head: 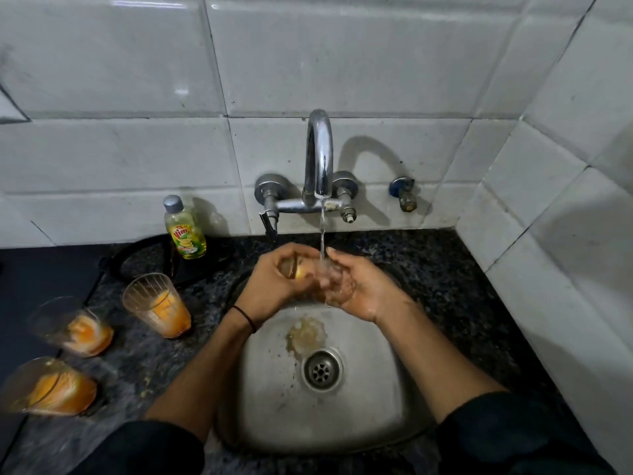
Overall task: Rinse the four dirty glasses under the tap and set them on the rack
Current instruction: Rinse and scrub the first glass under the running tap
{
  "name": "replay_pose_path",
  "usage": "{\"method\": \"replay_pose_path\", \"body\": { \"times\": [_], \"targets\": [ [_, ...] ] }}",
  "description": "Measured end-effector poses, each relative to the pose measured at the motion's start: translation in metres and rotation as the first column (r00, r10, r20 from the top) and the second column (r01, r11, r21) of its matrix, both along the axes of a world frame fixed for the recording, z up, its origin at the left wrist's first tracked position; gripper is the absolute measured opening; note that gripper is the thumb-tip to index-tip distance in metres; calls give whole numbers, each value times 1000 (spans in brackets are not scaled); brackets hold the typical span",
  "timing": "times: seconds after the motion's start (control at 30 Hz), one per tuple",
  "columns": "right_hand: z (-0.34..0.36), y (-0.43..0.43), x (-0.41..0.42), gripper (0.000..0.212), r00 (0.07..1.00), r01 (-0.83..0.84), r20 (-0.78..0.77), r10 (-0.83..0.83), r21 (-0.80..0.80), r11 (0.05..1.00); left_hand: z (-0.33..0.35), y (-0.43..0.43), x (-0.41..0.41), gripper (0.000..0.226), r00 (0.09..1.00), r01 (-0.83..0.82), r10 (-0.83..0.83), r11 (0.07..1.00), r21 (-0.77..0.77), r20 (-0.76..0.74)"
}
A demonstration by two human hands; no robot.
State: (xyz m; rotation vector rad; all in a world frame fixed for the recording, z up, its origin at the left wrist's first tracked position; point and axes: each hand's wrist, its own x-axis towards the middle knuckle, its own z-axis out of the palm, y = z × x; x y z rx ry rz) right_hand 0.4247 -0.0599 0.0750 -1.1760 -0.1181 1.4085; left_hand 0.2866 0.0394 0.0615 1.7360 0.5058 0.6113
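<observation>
A chrome tap [319,156] runs a thin stream of water down onto a clear glass [334,274] held on its side over the steel sink [274,389]. My left hand [277,282] grips the glass at its base end, where orange residue shows. My right hand [363,286] cups the wet rim end under the stream. Three more ribbed glasses with orange residue stand on the dark counter at the left: one [158,305] nearest the sink, one [77,325] further left, one [51,385] at the front left. No rack is in view.
A yellow dish-soap bottle [183,229] stands against the tiled wall left of the tap, beside a dark round object [144,258]. Orange-brown water pools above the drain [321,370]. A small blue valve [404,193] juts from the wall at the right. White tiles close the right side.
</observation>
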Motion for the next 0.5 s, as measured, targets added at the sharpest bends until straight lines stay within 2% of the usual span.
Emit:
{"method": "replay_pose_path", "body": {
  "times": [0.03, 0.07, 0.13, 0.2, 0.23, 0.27, 0.3, 0.37, 0.43, 0.47, 0.5],
  "targets": [
    [-4, -2, -2, 36, 992, 84, -93, -81, 27, 996, 1, 1, 1, 45, 997, -22, 32, 991, -133, 72],
    [-11, -2, -6, 37, 983, 146, -120, -141, 32, 989, 2, 0, 2, 42, 992, -38, 62, 977, -208, 111],
    [-20, -1, -17, 37, 978, 184, -111, -178, 48, 982, 0, -4, 7, 36, 984, -59, 103, 959, -276, 147],
    [-22, 2, -25, 34, 987, 162, -12, -162, 40, 986, -4, -7, 7, 32, 982, -77, 131, 935, -346, 136],
    [-19, 3, -25, 32, 987, 135, 84, -137, 34, 990, -6, -6, 4, 31, 988, -66, 115, 916, -396, 100],
    [-16, 3, -21, 30, 962, 100, 252, -102, 20, 995, -7, -5, -1, 32, 997, -29, 56, 896, -443, 48],
    [-12, 3, -16, 29, 894, 52, 445, -56, 21, 998, -9, -2, -6, 33, 999, 20, -34, 883, -469, -21],
    [3, -1, -10, 25, 627, -187, 769, 125, -8, 982, -5, 3, -14, 31, 947, 179, -277, 875, -450, -161],
    [17, -3, -14, 34, 397, -436, 866, 303, -113, 893, -3, 4, -15, 29, 850, 338, -457, 854, -395, -260],
    [19, -3, -15, 42, 335, -486, 870, 361, -168, 858, -4, 4, -13, 29, 832, 371, -488, 843, -390, -263],
    [20, -2, -17, 45, 313, -488, 873, 373, -190, 852, -6, 2, -10, 27, 843, 355, -469, 854, -381, -266]
  ]
}}
